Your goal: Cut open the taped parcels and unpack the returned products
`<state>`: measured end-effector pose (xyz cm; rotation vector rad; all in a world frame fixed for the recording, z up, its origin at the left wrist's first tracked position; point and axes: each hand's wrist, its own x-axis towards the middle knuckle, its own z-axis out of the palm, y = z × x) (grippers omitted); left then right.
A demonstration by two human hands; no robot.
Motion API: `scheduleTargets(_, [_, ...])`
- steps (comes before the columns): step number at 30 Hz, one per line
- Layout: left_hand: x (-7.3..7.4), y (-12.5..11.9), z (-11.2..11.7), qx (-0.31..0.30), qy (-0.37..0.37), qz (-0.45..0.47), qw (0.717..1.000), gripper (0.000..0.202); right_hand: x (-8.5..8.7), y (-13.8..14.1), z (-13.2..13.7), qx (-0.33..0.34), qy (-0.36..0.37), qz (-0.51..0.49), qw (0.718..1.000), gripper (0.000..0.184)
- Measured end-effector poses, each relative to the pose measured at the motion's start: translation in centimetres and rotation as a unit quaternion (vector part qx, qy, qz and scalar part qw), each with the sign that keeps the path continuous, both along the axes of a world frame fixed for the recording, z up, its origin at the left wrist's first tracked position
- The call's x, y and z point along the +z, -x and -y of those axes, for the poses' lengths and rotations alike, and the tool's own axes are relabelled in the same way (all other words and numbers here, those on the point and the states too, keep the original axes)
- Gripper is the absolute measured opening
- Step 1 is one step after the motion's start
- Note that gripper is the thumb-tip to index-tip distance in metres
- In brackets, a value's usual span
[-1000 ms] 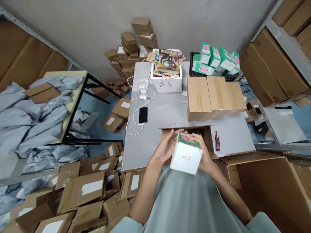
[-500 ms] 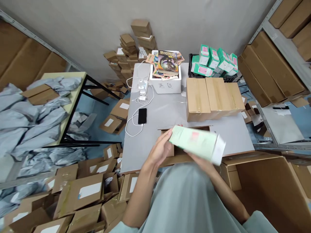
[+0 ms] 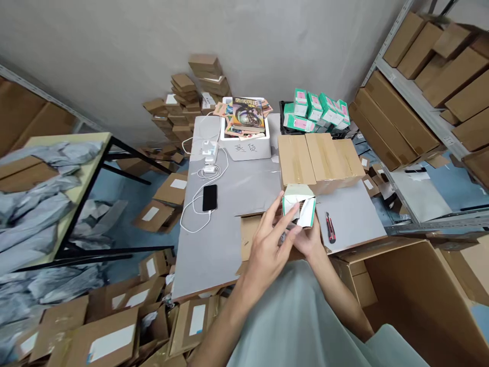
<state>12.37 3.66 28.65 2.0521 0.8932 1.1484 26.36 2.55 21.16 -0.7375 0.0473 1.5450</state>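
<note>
A small green and white carton is tilted up in front of me, its end flaps open toward my face. What lies inside it is too dark to make out. My right hand grips it from below and the right side. My left hand is closed around the left side, with fingertips on the white flaps at the opening. Beneath my hands an open cardboard box sits at the table's front edge, mostly covered by my hands and forearms. A red and black utility knife lies just to the right.
On the grey table are a phone on a charging cable, a white foam bin of books, and brown boxes. Green cartons fill a black crate behind. A large open box stands at right; parcels crowd the left floor.
The green carton has swung from lying lengthwise to end-on, showing its open flaps. My left hand has come round to that opening. The utility knife now shows fully, and my view has shifted.
</note>
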Motion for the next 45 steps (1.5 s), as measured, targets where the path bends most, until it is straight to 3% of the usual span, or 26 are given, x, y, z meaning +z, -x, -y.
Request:
scheduleTargets(4, [-1.5,-0.6,-1.3,0.032,-0.149,-0.019,0.988,0.056,0.1,-0.6,0.5,-0.009,-0.002,-0.071,0.997,0.033])
scheduleTargets(9, [-2.5,-2.0,-1.5,0.071,-0.212,-0.019,0.975,0.079,0.1,-2.2,0.6,-0.02,-0.03,-0.019,0.999,0.036])
scheduleTargets(12, [-3.2,-2.2,-1.7,0.044,-0.126,-0.054,0.99,0.07,-0.2,-3.7,0.4,-0.037,-0.04,0.051,0.997,0.049])
scheduleTargets(14, [-3.7,-2.4,-2.1,0.023,-0.003,-0.057,0.998,0.058,-0.2,-5.0,0.3,-0.056,-0.034,0.112,0.992,0.058])
scheduleTargets(16, [-4.0,-2.9,-2.5,-0.005,0.145,-0.021,0.989,0.052,-0.2,-6.5,0.2,-0.077,-0.03,0.184,0.98,0.063])
scheduleTargets(20, [-4.0,-5.0,-3.2,-0.06,0.398,0.089,0.911,0.063,-0.1,-9.6,-0.2,-0.097,-0.033,0.346,0.933,0.061])
scheduleTargets(23, [-4.3,-7.3,-3.7,-0.05,0.491,0.146,0.857,0.063,-0.6,-11.2,-1.1,-0.094,-0.033,0.433,0.896,0.06])
scheduleTargets(27, [-5.6,-10.1,-4.2,-0.024,0.516,0.188,0.835,0.062,-1.7,-12.4,-2.0,-0.05,-0.061,0.461,0.884,0.067])
scheduleTargets(33, [-7.2,-12.6,-5.8,0.007,0.51,0.188,0.839,0.061,-3.5,-14.3,-2.6,0.031,-0.092,0.394,0.914,0.094])
scheduleTargets(37, [-7.3,-13.2,-8.3,0.025,0.492,0.167,0.854,0.079,-4.6,-15.6,-4.3,0.079,-0.09,0.371,0.921,0.105])
scheduleTargets(41, [-6.6,-13.4,-11.6,0.032,0.478,0.125,0.869,0.082,-5.4,-16.4,-6.8,0.035,-0.123,0.348,0.929,0.092])
scheduleTargets(45, [-6.2,-14.3,-15.0,-0.005,0.467,0.064,0.882,0.084,-5.3,-17.3,-9.0,-0.002,-0.12,0.328,0.937,0.068])
